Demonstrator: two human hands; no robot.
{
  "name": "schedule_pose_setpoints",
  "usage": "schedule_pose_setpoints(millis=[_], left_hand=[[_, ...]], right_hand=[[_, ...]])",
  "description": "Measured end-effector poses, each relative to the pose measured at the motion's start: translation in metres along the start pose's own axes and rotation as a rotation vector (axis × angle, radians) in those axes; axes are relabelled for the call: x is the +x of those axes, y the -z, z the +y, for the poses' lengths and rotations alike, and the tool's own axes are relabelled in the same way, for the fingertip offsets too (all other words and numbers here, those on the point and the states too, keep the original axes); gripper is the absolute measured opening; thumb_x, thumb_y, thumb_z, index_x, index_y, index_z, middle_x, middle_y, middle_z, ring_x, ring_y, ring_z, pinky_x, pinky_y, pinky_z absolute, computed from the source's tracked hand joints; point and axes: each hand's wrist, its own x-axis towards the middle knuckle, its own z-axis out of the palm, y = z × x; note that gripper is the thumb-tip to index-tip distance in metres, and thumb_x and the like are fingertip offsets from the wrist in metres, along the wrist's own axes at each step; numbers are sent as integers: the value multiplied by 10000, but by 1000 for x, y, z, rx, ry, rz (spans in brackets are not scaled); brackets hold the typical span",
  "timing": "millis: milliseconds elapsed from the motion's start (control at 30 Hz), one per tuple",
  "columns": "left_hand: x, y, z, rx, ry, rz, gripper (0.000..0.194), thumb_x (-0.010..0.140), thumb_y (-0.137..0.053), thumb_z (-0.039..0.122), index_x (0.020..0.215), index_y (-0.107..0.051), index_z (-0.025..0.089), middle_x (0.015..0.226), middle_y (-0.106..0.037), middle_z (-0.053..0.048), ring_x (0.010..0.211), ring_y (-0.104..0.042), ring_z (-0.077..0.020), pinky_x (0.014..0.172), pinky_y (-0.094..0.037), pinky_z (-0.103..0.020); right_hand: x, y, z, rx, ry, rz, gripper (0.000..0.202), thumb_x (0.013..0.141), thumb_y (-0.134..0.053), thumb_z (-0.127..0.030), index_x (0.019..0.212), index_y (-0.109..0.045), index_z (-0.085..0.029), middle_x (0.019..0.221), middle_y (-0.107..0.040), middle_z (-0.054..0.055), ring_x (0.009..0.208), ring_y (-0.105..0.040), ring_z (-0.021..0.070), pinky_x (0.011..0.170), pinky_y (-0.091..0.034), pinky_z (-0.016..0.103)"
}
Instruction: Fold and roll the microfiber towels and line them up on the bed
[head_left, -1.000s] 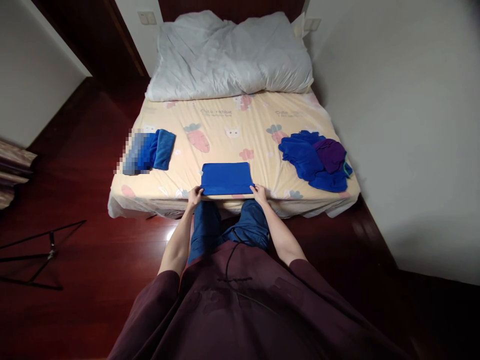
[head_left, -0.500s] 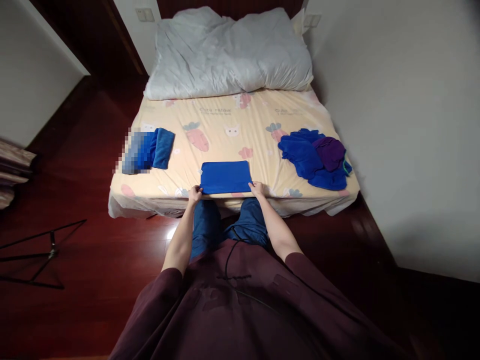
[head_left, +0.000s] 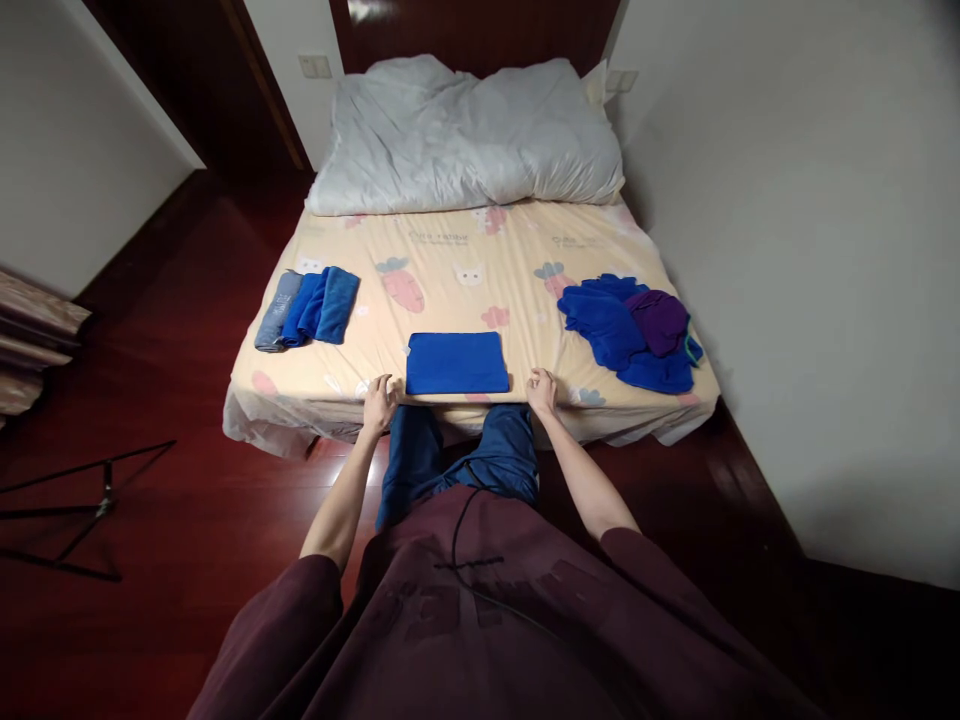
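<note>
A folded blue towel (head_left: 457,363) lies flat at the front edge of the bed, a small white tag at its left side. Just left of it is my left hand (head_left: 380,402), fingers loosely bent and apart, holding nothing. My right hand (head_left: 542,391) hovers a short way off the towel's right side, also open with curled fingers. Neither hand touches the towel. To the left lie rolled or folded towels, one grey (head_left: 278,312) and two blue (head_left: 337,305). On the right is a loose heap of blue cloths (head_left: 600,315) with a purple cloth (head_left: 657,322) on top.
The bed (head_left: 450,290) has a cream sheet with carrots and rabbits. A bulky pale quilt (head_left: 472,135) lies across its head end. Black tripod legs (head_left: 105,503) stand on the dark red floor at left. A wall (head_left: 787,250) runs along the right.
Both hands have let go of the folded towel's near corners and moved outward, left hand to the left, right hand to the right. The towel stays on the bed. The view has tilted up slightly.
</note>
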Motion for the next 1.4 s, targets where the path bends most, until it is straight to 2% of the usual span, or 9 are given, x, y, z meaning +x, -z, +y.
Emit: schedule_pose_setpoints(millis=[100, 200, 400, 600, 800, 933, 1100, 1267, 1400], left_hand=[[-9, 3, 2, 72, -216, -43, 476, 984, -453, 236, 1445, -530, 148, 1495, -554, -169, 1441, -480, -279, 1231, -383, -463], [-7, -5, 19, 114, -369, -172, 548, 980, -455, 242, 1521, -476, 161, 1611, -454, -128, 1529, -375, -258, 1268, -337, -470], [7, -27, 51, 280, -437, -344, 678, 910, -466, 156, 1585, -411, 111, 1691, -318, -122, 1596, -226, -273, 1304, -241, -467], [9, -34, 45, 454, -267, -412, 765, 857, -515, 132, 1607, -372, 85, 1674, -326, -176, 1572, -290, -317, 1280, -268, -505], [19, -42, 42, 504, -219, -418, 747, 861, -487, 112, 1595, -364, 36, 1653, -356, -211, 1548, -341, -315, 1254, -306, -476], [24, -50, 43, 455, -219, -412, 748, 829, -495, 71, 1566, -389, 1, 1616, -394, -263, 1523, -372, -349, 1223, -340, -492], [29, -70, 50, 401, -150, -354, 671, 834, -484, 48, 1497, -452, -48, 1503, -482, -354, 1463, -432, -416, 1149, -401, -573], [34, -86, 62, 396, -59, -294, 538, 912, -410, 74, 1421, -506, -71, 1326, -583, -397, 1342, -519, -473, 980, -493, -650], [33, -84, 65, 388, -53, -271, 519, 922, -419, 89, 1412, -522, -48, 1293, -600, -382, 1322, -526, -467, 935, -520, -645]], right_hand=[[-9, 5, -5, 63, 121, 18, 420, 904, -479, -159, 1263, -690, -113, 1280, -701, 184, 1188, -666, 279, 1086, -495, 410], [-20, -1, -26, 104, 353, -25, 417, 957, -464, -198, 1303, -684, -121, 1370, -678, 160, 1289, -617, 265, 1159, -434, 422], [-32, -16, -61, 28, 619, -196, 457, 1019, -461, -280, 1439, -610, -175, 1550, -554, 94, 1460, -486, 230, 1226, -352, 450], [-32, -23, -48, -137, 513, -352, 558, 967, -541, -237, 1522, -525, -173, 1607, -473, 109, 1520, -413, 257, 1248, -314, 516], [-21, -24, -50, -179, 447, -376, 575, 945, -539, -170, 1520, -522, -166, 1595, -492, 96, 1495, -447, 217, 1222, -377, 435], [-17, -30, -61, -233, 405, -370, 575, 904, -554, -103, 1479, -563, -129, 1550, -541, 138, 1464, -486, 261, 1207, -387, 465], [-23, -48, -79, -283, 371, -319, 549, 912, -412, -11, 1429, -598, -21, 1468, -570, 275, 1417, -535, 346, 1198, -356, 583], [-28, -59, -87, -232, 392, -230, 642, 861, -454, -28, 1493, -555, -63, 1357, -663, 266, 1335, -610, 363, 1182, -346, 669], [-29, -56, -88, -239, 416, -223, 606, 879, -467, -68, 1474, -584, -76, 1330, -687, 255, 1311, -625, 361, 1184, -350, 659]])
